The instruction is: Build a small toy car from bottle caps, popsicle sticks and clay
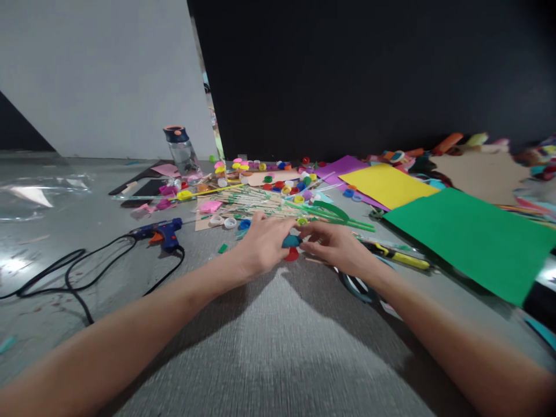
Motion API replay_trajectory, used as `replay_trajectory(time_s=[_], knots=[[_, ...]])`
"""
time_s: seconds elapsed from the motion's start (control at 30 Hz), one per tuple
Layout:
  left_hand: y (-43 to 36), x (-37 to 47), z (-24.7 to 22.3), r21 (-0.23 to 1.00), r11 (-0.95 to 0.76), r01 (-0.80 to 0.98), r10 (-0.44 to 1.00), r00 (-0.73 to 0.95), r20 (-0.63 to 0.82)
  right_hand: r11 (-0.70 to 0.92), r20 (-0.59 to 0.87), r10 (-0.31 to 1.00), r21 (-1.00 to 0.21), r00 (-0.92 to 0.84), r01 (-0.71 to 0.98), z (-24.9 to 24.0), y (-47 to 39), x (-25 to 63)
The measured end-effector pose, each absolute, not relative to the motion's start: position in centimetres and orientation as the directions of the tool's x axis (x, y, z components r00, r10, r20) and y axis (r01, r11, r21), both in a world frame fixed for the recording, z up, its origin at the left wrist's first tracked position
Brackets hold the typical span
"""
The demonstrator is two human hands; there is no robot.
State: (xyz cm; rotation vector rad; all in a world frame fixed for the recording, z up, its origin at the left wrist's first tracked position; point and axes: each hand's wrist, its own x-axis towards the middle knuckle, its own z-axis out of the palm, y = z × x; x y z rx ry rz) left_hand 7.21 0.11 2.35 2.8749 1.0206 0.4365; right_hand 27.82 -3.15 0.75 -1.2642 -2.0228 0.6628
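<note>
At mid-surface, near the front: blue piece [291, 241], small, over or beside a red piece [292, 255]; exact contact unclear.
Left hand [266, 242]: fingers closed on the blue piece.
Right hand [333, 243]: near the left, fingertips at the blue piece's right end; grip unclear.
Blue piece, risk: may slip or tilt if the fingers press unevenly on so small a thing.
Yellow cutter [403, 256]: beyond the right forearm; blade state unclear; a sweep of that arm could knock it.
Glue gun [164, 233]: left side; heat not visible; its black cord [182, 259] could snag a sleeve or wrist and drag it.
Sticks [256, 200]: loose pile; a nudge could scatter them.
</note>
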Motion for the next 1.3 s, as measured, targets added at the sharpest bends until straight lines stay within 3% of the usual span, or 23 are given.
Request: replay_trajectory(time_s=[1.3], knots=[[0.2,6.6,1.8,0.252,-0.748,0.614,0.663,0.708,0.244,0.451,0.267,0.892,-0.566,-0.364,0.690,0.7,-3.2,27.5]])
